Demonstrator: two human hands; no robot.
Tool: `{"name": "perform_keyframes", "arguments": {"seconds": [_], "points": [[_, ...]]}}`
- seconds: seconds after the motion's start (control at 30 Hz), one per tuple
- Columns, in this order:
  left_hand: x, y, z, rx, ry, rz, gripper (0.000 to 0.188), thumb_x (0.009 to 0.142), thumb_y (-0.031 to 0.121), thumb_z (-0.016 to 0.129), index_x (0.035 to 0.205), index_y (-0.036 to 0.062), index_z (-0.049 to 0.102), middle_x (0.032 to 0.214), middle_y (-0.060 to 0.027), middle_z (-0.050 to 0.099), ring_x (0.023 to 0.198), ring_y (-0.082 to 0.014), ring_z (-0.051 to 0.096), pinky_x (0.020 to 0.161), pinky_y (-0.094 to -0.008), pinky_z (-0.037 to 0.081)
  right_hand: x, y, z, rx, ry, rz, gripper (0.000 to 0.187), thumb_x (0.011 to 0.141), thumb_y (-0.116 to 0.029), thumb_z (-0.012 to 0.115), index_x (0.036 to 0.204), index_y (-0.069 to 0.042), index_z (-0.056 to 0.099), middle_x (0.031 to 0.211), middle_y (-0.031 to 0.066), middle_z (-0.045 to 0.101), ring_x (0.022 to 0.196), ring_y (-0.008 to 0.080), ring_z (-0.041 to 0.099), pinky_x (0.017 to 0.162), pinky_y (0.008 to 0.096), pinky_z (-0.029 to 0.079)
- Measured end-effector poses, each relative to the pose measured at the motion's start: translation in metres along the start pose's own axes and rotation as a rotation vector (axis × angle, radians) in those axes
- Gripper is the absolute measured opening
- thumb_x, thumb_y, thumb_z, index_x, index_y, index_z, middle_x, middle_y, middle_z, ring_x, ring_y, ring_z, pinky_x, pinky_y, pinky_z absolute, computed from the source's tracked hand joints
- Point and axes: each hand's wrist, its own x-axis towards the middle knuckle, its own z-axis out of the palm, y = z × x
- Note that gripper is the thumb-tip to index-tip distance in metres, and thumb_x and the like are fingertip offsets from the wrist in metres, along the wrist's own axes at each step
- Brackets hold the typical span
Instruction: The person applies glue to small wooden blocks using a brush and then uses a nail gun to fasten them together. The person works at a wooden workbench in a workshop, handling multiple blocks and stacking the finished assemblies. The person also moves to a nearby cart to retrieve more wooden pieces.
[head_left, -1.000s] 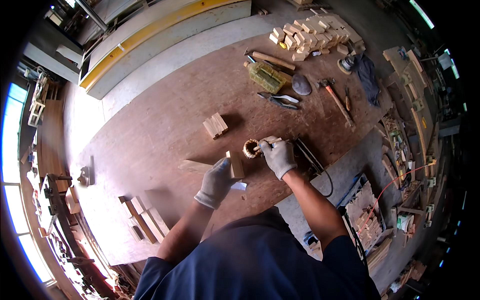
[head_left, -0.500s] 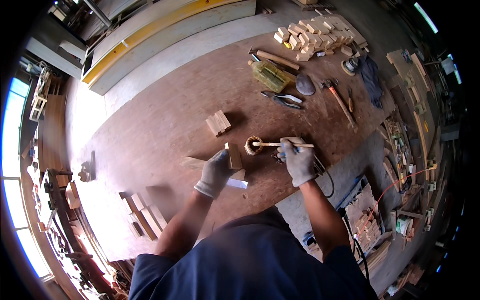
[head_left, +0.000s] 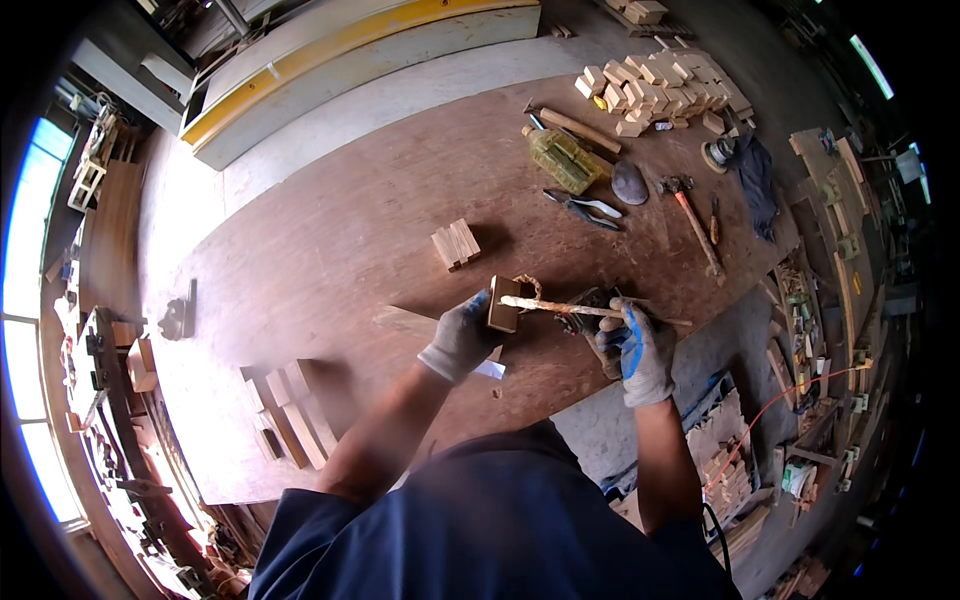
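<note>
My left hand (head_left: 461, 340), in a grey glove with blue on it, grips a small wooden block (head_left: 504, 304). A thin wooden stick (head_left: 565, 306) with a whitish, coated tip is pinched in my gloved right hand (head_left: 645, 350). The tip of the stick lies over the block's face. Just behind the block shows the crusty rim of a small round pot (head_left: 531, 283), mostly hidden. A dark tool (head_left: 597, 300) rests on the table beside my right hand, partly covered by it. Farther off, another notched wooden block (head_left: 456, 245) sits on the brown table (head_left: 330, 250).
Pliers (head_left: 585, 207), a yellowish plastic bottle (head_left: 565, 160), a hammer (head_left: 695, 220) and a dark cloth (head_left: 755, 185) lie toward the far right. Many wooden blocks (head_left: 655, 90) are heaped at the back. Wood strips (head_left: 295, 410) lie near left, and a dark hand plane (head_left: 178, 312) stands at the left edge.
The stick has come out of the round pot and its coated tip is now at the block. My left hand has raised the block toward it; the view has shifted slightly.
</note>
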Motion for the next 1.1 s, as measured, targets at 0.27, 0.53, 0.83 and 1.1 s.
{"name": "perform_keyframes", "arguments": {"seconds": [0.27, 0.53, 0.83, 1.1], "points": [[-0.011, 0.037, 0.008, -0.773, -0.059, -0.275, 0.046, 0.110, 0.036, 0.055, 0.137, -0.0009, 0.057, 0.126, -0.0169, 0.068, 0.109, -0.0296, 0.070, 0.097, -0.0448, 0.059, -0.001, 0.002, 0.010, -0.002, -0.088, -0.086, 0.019, 0.105, -0.016, 0.063, 0.113, 0.001, 0.070, 0.085, 0.0098, 0.076, 0.067, 0.0170, 0.072, 0.062, 0.0284, 0.059], [-0.017, 0.034, 0.002, -0.015, -0.074, -0.080, 0.049, 0.111, 0.037, 0.052, 0.144, 0.0007, 0.054, 0.131, -0.0174, 0.067, 0.110, -0.0313, 0.070, 0.097, -0.0479, 0.059, -0.003, -0.001, 0.014, -0.057, -0.070, -0.199, 0.021, 0.104, -0.020, 0.064, 0.114, -0.002, 0.070, 0.087, 0.0086, 0.076, 0.072, 0.0158, 0.071, 0.068, 0.0299, 0.060], [-0.012, 0.033, 0.002, -0.377, 0.006, -0.121, 0.039, 0.112, 0.034, 0.048, 0.135, 0.0039, 0.058, 0.124, -0.0150, 0.070, 0.109, -0.0297, 0.070, 0.096, -0.0481, 0.059, -0.016, -0.003, 0.005, -0.222, -0.313, -0.236, 0.021, 0.102, -0.016, 0.062, 0.110, 0.002, 0.070, 0.089, 0.0130, 0.075, 0.078, 0.0165, 0.072, 0.070, 0.0303, 0.060], [-0.012, 0.042, 0.006, -0.878, 0.003, -0.274, 0.040, 0.111, 0.034, 0.050, 0.134, 0.0032, 0.060, 0.124, -0.0145, 0.070, 0.108, -0.0298, 0.070, 0.096, -0.0482, 0.059, -0.013, -0.004, 0.006, -0.192, -0.252, -0.238, 0.020, 0.101, -0.020, 0.064, 0.106, -0.003, 0.071, 0.083, 0.0089, 0.074, 0.068, 0.0130, 0.070, 0.053, 0.0226, 0.052]]}}
